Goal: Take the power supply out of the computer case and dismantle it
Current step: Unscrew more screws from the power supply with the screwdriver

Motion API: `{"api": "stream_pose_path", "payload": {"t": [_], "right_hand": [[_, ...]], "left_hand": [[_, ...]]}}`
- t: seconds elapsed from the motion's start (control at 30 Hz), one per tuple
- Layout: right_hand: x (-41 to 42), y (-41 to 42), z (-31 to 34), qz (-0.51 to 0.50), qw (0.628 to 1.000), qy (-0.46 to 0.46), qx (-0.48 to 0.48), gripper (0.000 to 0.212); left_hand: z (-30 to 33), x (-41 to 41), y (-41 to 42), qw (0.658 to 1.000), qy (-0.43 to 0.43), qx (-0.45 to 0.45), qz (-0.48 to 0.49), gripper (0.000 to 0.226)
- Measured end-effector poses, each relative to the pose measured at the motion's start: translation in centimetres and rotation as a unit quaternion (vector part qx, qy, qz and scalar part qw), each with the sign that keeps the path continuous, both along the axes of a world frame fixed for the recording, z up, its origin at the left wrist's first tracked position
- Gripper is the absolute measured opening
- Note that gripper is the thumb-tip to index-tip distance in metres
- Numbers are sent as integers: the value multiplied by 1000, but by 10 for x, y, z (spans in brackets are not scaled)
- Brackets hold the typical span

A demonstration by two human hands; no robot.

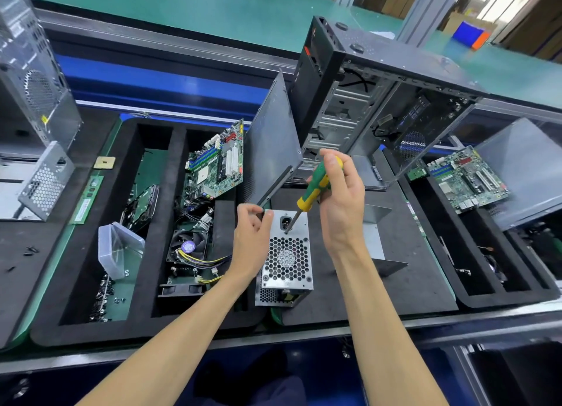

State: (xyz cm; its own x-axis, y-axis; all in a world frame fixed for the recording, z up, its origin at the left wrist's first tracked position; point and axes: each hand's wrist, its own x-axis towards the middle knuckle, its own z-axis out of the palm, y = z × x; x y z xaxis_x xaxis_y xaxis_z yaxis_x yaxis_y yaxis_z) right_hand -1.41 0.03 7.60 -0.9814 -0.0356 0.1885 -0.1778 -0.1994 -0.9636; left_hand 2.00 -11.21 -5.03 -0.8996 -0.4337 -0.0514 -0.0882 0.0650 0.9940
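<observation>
On the black foam mat [349,302], green floor beyond, I've got the silver power supply [287,261] standing on end, honeycomb grille up; my left hand [251,241] pinches its top corner, my right hand [340,198] grips the screwdriver [313,189], tip at the socket.

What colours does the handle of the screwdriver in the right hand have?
Green and yellow. The screwdriver handle shows best in the head view, gripped by the right hand.

I am counting two motherboards [217,159] [466,177]; one power supply [287,253]; one screwdriver [316,186]; two hands [251,238] [342,202]; one cooling fan [187,247].
</observation>
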Motion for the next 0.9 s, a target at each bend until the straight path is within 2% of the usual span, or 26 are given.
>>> {"api": "stream_pose_path", "payload": {"t": [0.07,0.13,0.2,0.33,0.5,0.63,0.77,0.9], "right_hand": [[-1,-2,0,-5,1000,9,-12,29],[-2,-3,-1,-2,999,15,-38,32],[-2,-5,-1,14,998,12,-63,30],[-1,-10,-5,31,995,5,-93,24],[-2,-11,-7,2,999,26,-23,30],[-6,-10,-3,28,997,15,-63,36],[-4,-14,-2,22,998,18,-54,32],[-1,-14,-6,3,998,50,25,28]], "left_hand": [[5,3,-1,996,40,-84,-8,14],[10,7,-3,978,83,-179,-66,18],[12,10,-7,954,88,-253,-134,21],[15,13,-19,938,53,-277,-202,28],[27,5,-19,931,25,-296,-213,12],[38,-1,-18,915,16,-331,-228,7],[49,-9,-18,879,12,-411,-243,5],[59,-19,-16,818,10,-503,-279,6]]}}
